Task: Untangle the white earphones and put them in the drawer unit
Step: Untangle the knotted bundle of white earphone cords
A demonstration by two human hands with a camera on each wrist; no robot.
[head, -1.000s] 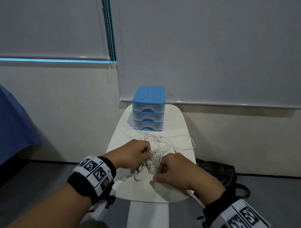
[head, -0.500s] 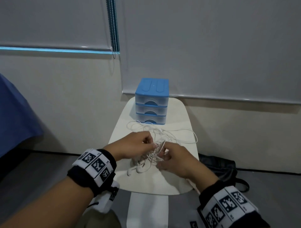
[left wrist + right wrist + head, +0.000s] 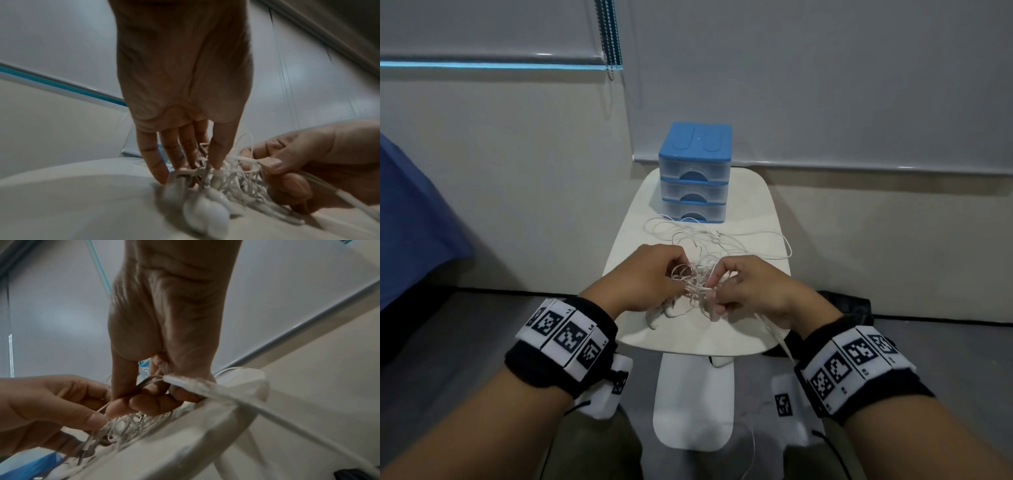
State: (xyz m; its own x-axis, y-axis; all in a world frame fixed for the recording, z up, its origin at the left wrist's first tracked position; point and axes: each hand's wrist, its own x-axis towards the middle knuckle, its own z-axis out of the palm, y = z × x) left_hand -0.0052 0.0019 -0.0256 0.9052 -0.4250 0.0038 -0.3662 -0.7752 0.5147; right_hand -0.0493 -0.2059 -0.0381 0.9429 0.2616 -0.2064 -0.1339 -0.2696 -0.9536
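Observation:
The white earphones point(image 3: 697, 282) are a tangled bunch of cord held just above the front half of a small white table point(image 3: 753, 198). My left hand point(image 3: 683, 274) pinches the bunch from the left and my right hand point(image 3: 714, 293) pinches it from the right. Loose loops point(image 3: 726, 236) trail back toward the blue drawer unit point(image 3: 694, 171), whose three clear drawers are shut. In the left wrist view the earbuds point(image 3: 205, 212) hang under my left fingers point(image 3: 186, 155). In the right wrist view my right hand point(image 3: 125, 404) pinches a strand beside the left thumb point(image 3: 92, 418).
The table stands against a wall with lowered blinds and a bead chain point(image 3: 609, 37). A black bag point(image 3: 849, 305) lies on the floor to the right. Blue fabric point(image 3: 410, 222) is at far left. A white cord point(image 3: 779, 341) runs from my right hand over the table's near edge.
Both hands kept hold of the tangle. The right hand rose level with the left and the bunch lifted between them. The view tilted down.

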